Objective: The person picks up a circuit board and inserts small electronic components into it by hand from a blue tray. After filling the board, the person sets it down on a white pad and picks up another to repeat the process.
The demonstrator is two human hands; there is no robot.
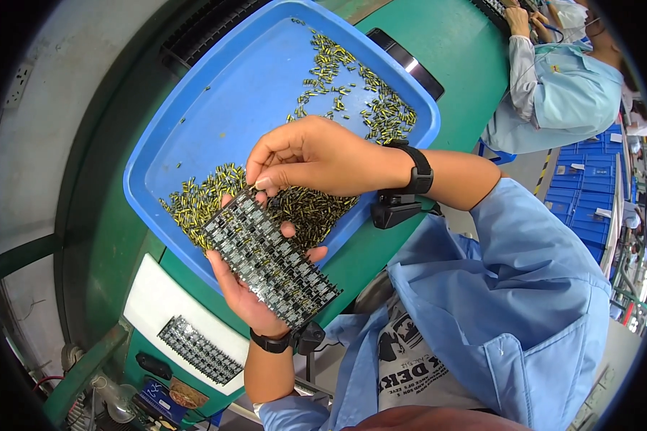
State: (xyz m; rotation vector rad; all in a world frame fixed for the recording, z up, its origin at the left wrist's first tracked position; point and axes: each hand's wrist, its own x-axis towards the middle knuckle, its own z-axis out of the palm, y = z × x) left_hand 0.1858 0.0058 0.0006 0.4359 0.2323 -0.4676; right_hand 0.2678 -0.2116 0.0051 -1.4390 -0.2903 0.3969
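Note:
My left hand [254,307] holds a panel of small circuit boards [269,258] from below. Its fingers curl up along the far long side, and the panel is tilted over the blue tub [147,147]. At the panel's upper end, my right hand [320,154] has thumb and index finger pinched together. What lies between those fingertips is too small to make out. Beneath both hands is a heap of small cylindrical parts, dark with yellow-green stripes [205,201], which look like capacitors. More of these parts [388,118] lie along the tub's far right side.
A second circuit board panel [198,348] lies on a white sheet [154,287] at the lower left. The green table [417,43] carries a black flat device [410,65] beside the tub. A co-worker in a light blue coat [575,93] works at the upper right. Blue bins [582,179] are stacked behind.

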